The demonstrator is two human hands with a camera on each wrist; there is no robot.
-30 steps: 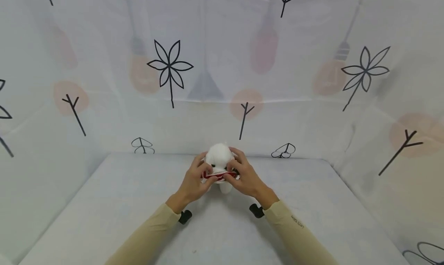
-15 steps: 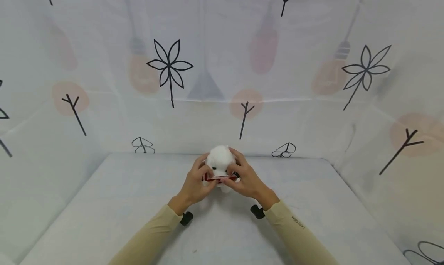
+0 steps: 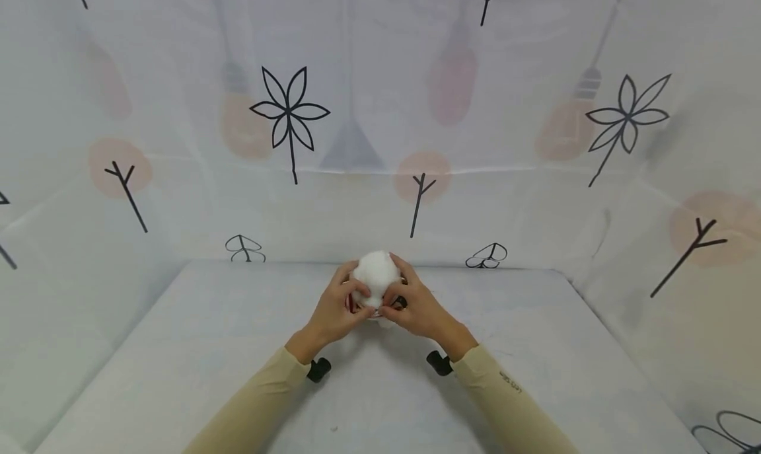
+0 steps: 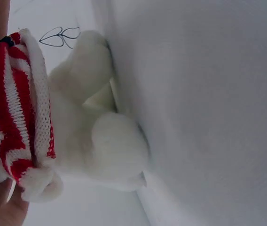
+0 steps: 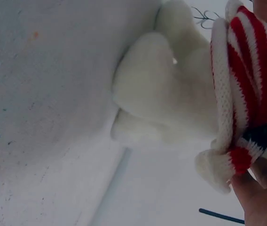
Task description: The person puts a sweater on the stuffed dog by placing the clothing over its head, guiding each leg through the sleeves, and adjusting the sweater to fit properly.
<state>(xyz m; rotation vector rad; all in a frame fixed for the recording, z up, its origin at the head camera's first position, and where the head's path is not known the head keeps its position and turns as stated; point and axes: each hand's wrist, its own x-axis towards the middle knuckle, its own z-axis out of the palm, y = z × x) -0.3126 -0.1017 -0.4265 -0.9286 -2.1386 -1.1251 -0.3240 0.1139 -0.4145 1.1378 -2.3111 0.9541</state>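
Note:
A white plush toy [image 3: 374,274] sits on the white-covered table in the middle of the head view, its head bowed so the face is hidden. Bunched around its upper body is a red-and-white striped knit sweater [image 4: 15,113] with a white ribbed edge and dark blue patches. My left hand [image 3: 333,310] curls over one side of the toy, thumb and index finger pinching the knit. Opposite it, my right hand [image 3: 421,308] does the same, the two thumbs nearly meeting in front. Both wrist views show the toy's bare white legs [image 5: 145,68] below the sweater.
A white table [image 3: 196,348] runs back to a cloth backdrop [image 3: 357,203] printed with flowers and twigs, which also encloses both sides. Black wrist cameras [image 3: 320,370] stick out beneath my sleeves, near the table surface.
The toy's head has tipped forward and down toward me, so its eyes no longer show. Both hands stay in nearly the same place, with the red band mostly covered now.

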